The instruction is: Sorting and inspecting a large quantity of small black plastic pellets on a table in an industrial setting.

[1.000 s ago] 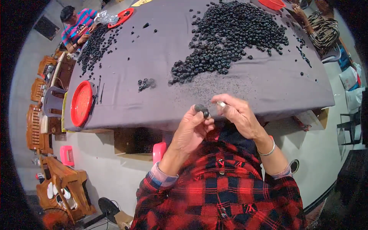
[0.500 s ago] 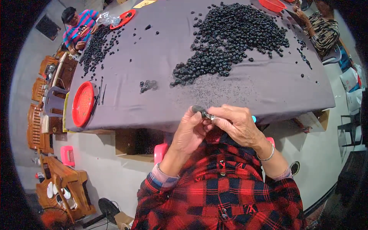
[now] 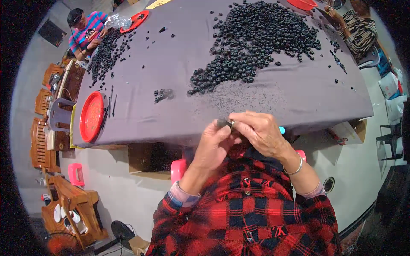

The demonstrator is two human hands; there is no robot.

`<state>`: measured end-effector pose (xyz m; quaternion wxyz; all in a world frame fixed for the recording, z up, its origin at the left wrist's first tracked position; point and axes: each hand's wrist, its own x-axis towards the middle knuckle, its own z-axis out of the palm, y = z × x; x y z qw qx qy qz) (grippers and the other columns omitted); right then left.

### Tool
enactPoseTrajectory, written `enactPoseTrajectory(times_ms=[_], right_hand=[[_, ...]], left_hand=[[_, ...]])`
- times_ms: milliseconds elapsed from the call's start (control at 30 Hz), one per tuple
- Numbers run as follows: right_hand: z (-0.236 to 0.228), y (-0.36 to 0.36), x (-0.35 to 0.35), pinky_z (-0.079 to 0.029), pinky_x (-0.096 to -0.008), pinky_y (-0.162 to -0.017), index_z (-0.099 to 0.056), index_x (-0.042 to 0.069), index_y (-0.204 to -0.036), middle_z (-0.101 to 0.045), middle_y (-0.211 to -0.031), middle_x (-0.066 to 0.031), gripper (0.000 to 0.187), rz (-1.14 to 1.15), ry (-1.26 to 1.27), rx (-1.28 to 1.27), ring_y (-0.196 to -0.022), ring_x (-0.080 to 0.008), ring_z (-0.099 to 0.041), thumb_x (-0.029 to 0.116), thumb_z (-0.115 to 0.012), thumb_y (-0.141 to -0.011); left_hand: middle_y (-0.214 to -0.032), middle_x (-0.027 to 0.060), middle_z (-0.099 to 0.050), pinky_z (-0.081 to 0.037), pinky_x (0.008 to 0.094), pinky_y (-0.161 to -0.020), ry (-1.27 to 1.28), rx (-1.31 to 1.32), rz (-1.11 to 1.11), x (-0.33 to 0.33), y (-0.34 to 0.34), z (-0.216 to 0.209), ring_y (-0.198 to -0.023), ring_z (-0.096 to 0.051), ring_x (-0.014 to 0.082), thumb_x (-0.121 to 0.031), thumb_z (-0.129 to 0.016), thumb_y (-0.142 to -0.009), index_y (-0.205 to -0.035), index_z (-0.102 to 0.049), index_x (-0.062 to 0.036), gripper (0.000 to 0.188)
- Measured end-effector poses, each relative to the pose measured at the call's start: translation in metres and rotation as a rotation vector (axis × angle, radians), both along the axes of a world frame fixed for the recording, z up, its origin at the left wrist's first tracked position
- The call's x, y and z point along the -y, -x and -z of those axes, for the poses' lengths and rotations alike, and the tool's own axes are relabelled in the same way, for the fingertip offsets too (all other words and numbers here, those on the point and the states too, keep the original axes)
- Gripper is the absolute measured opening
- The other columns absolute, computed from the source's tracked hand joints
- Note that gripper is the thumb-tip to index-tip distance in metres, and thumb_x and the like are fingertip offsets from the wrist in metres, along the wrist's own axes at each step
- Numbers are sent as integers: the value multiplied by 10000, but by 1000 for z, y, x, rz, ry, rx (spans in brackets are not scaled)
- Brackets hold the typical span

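Observation:
Just past the table's near edge, my left hand (image 3: 212, 145) is closed, pinching a small dark rounded piece (image 3: 222, 123) between thumb and fingers. Close against it, my right hand (image 3: 262, 133) is also closed, its thumb and fingers gripping a small shiny metal tool (image 3: 232, 123) that meets the piece. Fingers cover most of the tool, so its kind does not show. Fine dark crumbs (image 3: 243, 99) lie scattered on the cloth beyond my hands. Further off spreads a large heap of black ring-like pieces (image 3: 265, 38), with a small cluster of pieces (image 3: 164, 94) to its left.
A grey cloth (image 3: 141, 115) covers the table. At its left edge a red plate (image 3: 92, 116) stands beside thin dark sticks (image 3: 112, 102). One person (image 3: 87, 32) sits far left by another black heap (image 3: 104, 57); another person (image 3: 358, 36) sits far right. A cardboard box (image 3: 156, 160) is under the table.
My right hand has shifted slightly up and left, its fingers closer over the metal tool, which shows less now. The dark piece has turned a little in my left hand.

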<state>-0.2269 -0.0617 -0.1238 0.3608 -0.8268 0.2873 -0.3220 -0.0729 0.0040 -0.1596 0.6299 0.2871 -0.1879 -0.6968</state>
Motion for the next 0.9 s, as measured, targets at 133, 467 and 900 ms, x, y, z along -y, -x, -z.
enactPoseTrajectory(times_ms=[133,467,900], right_hand=[[0,6,5,-486,-284,-665,-629,-8,-1020,-654,-818,-133,217,8,-202,114,-755,-152,-622,146,-541,-895],[-5,-5,7,-423,-216,-622,-633,-16,-883,-551,-784,-12,102,-111,-400,129,-705,-78,-538,68,-623,-826],[19,-63,88,-427,-420,-577,-585,13,-738,-555,-652,-185,202,211,-2,-310,-601,-361,-528,213,-580,-770]], left_hand=[[-871,19,-610,-545,307,-709,8,-110,-20,1,-2,2,-763,-592,125,-103,-597,-866,-922,-564,-104,65],[-879,7,-559,-532,287,-701,-63,-69,93,3,-5,0,-763,-541,108,-144,-615,-864,-1019,-501,-105,197],[-621,-9,-536,-414,198,-450,-98,988,-487,34,-99,14,-508,-487,62,-99,-641,-821,-828,-596,-41,74]])
